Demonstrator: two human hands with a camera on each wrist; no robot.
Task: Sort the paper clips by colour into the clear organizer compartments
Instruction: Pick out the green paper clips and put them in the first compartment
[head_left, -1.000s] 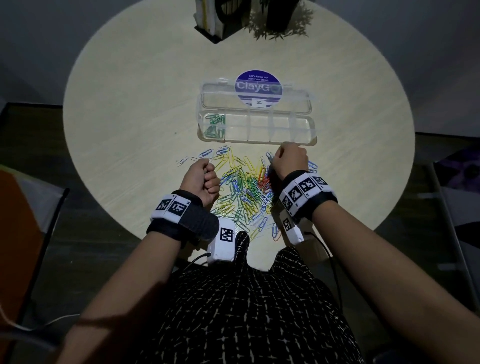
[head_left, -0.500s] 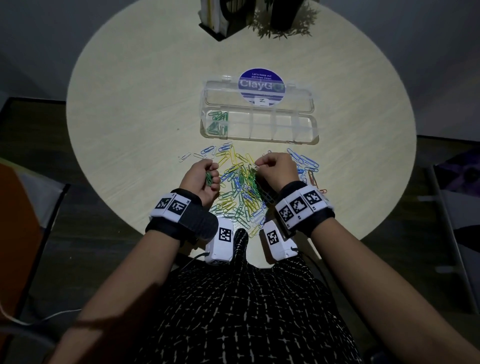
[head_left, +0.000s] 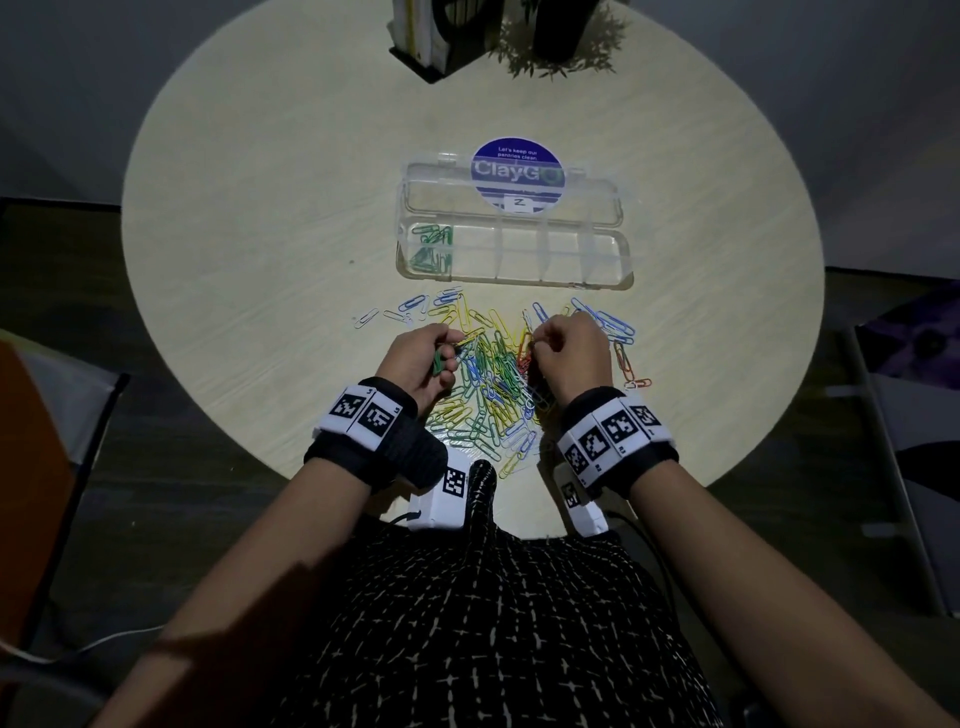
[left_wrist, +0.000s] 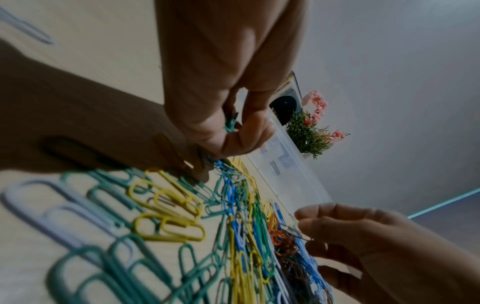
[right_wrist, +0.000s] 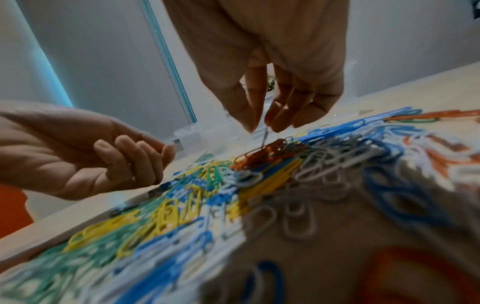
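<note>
A mixed pile of paper clips (head_left: 488, 395) in green, yellow, blue, white and orange lies on the round table in front of the clear organizer (head_left: 605, 254). The organizer's lid is open, and green clips (head_left: 431, 247) fill its leftmost compartment. My left hand (head_left: 447, 358) hovers at the pile's left edge with a few green clips (left_wrist: 230, 125) held in its curled fingers. My right hand (head_left: 535, 348) is over the pile's upper right, where thumb and forefinger pinch a thin pale clip (right_wrist: 263, 133) just above a cluster of orange clips (right_wrist: 262, 154).
A round blue sticker (head_left: 517, 171) shows through the organizer lid. A book holder (head_left: 431, 36) and a small potted plant (head_left: 561, 41) stand at the table's far edge. The near table edge (head_left: 519, 530) is against my lap. A chair (head_left: 31, 467) stands at the left.
My right hand has come back from the organizer's front edge to the pile and pinched a clip. The left hand stayed in place and tilted, so its green clips show.
</note>
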